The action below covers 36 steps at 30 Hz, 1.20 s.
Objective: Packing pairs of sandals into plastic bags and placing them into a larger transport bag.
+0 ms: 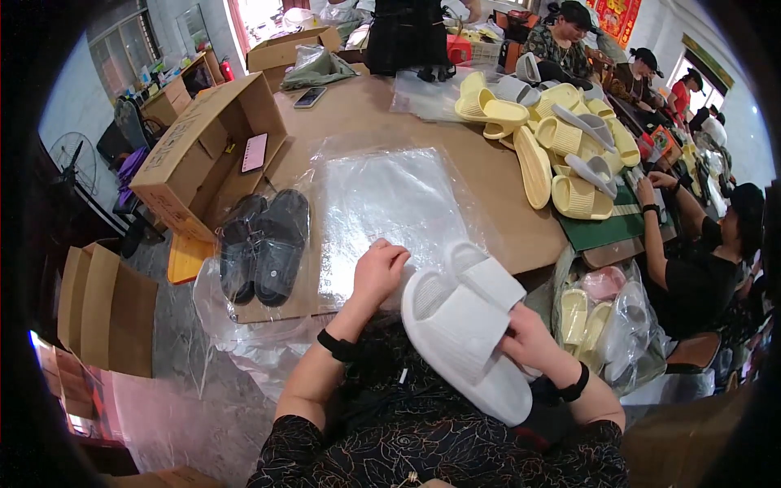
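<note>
Looking down, I see the right hand (535,337) gripping two white slides (464,325) at the near edge of the table (525,240). The left hand (378,272) is curled up small just beside them; I can't quite tell if it pinches anything. Black slides (281,252) lie at the near left corner.

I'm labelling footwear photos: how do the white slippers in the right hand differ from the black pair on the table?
The white slippers are held in the right hand; the black pair lies on the brown tabletop. The white slippers overlap, one partly covering the other; the black pair lies side by side. Both are pairs of footwear.
</note>
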Available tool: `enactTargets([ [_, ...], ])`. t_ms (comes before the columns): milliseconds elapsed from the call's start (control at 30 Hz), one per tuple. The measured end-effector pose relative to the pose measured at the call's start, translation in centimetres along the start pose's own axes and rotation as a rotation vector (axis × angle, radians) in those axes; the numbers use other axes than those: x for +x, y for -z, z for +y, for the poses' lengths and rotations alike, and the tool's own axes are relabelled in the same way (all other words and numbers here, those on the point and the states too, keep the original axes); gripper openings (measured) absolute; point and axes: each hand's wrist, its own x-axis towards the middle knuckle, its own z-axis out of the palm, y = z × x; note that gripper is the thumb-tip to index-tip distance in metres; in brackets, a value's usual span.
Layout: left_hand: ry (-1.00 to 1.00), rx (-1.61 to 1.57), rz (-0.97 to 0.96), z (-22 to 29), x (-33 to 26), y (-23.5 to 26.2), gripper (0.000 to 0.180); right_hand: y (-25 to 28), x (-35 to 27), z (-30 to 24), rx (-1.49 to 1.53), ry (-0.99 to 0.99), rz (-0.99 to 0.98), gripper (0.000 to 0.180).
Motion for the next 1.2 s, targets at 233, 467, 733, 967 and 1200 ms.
enactTargets([
  [233,-0.447,-0.048,0.000,3.7,0.0,1.6,0.013,-0.9,3.1,-0.1,-0.240,-0.212,-0.127,0.030],
  [467,-0.453,-0.164,-0.132,6.3,-1.1,3.7,0.016,-4.5,10.0,3.8,-0.410,-0.144,0.071,0.023],
  [733,-0.455,-0.314,-0.222,4.9,-2.3,5.4,0.017,-12.5,17.6,5.4,-0.373,-0.063,0.239,0.025],
  [967,-0.355,-0.230,-0.249,3.0,-4.1,10.9,0.021,-12.2,20.1,3.4,-0.355,-0.095,0.134,0.026],
  [1200,0.361,0.375,0.656,-6.2,-5.1,23.5,0.052,-11.3,18.1,3.9,-0.685,0.309,0.379,0.023],
])
